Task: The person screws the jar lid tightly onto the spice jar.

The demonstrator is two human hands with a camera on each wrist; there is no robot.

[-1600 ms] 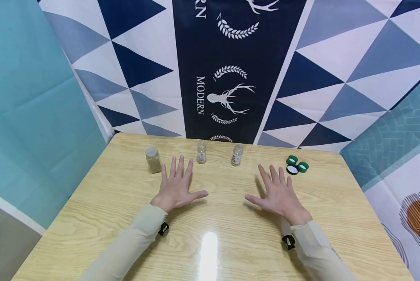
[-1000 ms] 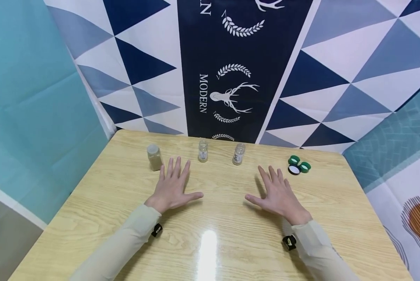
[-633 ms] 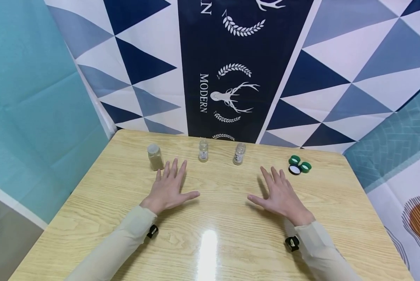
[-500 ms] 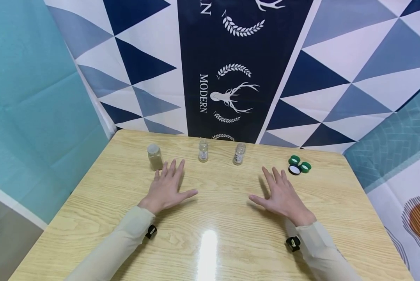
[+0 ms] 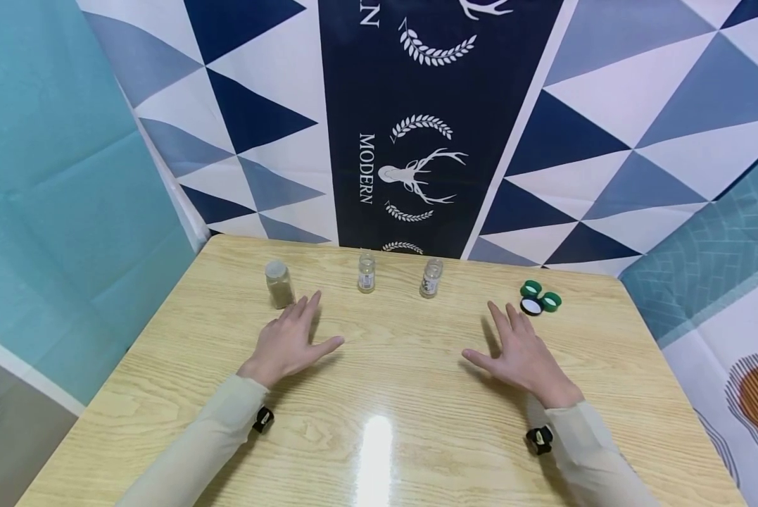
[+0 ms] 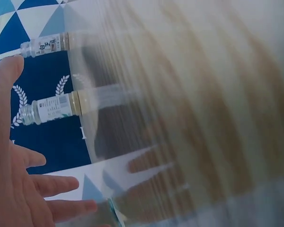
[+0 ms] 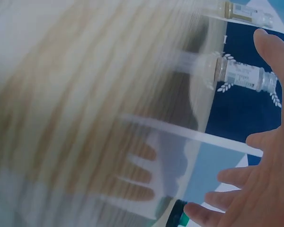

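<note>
My left hand point(image 5: 285, 346) hovers over the table with fingers extended and thumb spread, holding nothing. Its fingers come up to the base of a filled, brownish square jar point(image 5: 280, 287); whether they touch it I cannot tell. My right hand point(image 5: 526, 355) is likewise extended and holds nothing, just short of two green lids point(image 5: 551, 302) and a black-rimmed lid with a white inside point(image 5: 531, 305). Between the hands, further back, stand two clear lidless glass jars with labels, the left jar point(image 5: 367, 274) and the right jar point(image 5: 431, 279). The left wrist view shows both labelled jars point(image 6: 53, 108) upright.
The wood-grain table point(image 5: 404, 387) carries a bright light reflection near the front. A patterned cloth point(image 5: 391, 127) hangs along its back edge, with a teal cloth point(image 5: 62, 176) on the left. Black wrist cameras point(image 5: 539, 440) sit under both sleeves.
Both hands have moved apart: the left toward the left, near the filled jar, its fingers drawing closer together; the right toward the right, nearer the lids. The jars and lids stay put.
</note>
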